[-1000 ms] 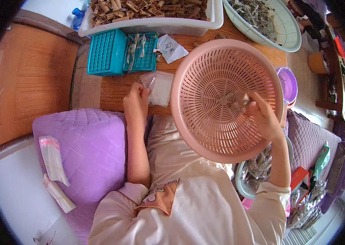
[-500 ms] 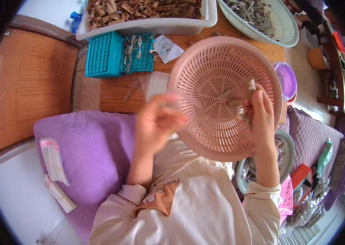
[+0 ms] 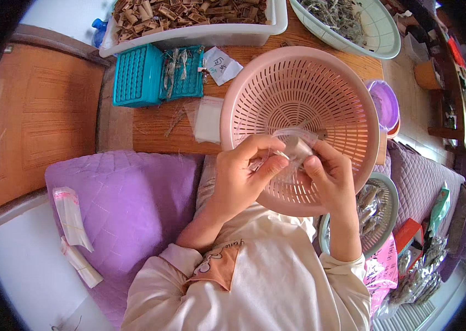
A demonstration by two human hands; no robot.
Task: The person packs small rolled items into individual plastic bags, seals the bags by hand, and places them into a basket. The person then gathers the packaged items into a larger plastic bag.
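Pinching a thin, clear plastic bag over the round pink slotted plastic basket, your left hand and right hand flank a short pale-tan cylinder, nearer the right fingertips; its long axis is unclear.

Bright indoor light; fisheye-curved door; black corners; glints on plastic bags.

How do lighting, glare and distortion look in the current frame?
In the head view, fisheye distortion bows the wooden door; in the head view, glints mark the clear plastic bag between the fingers; in the head view, light shows through the slotted pink colander.
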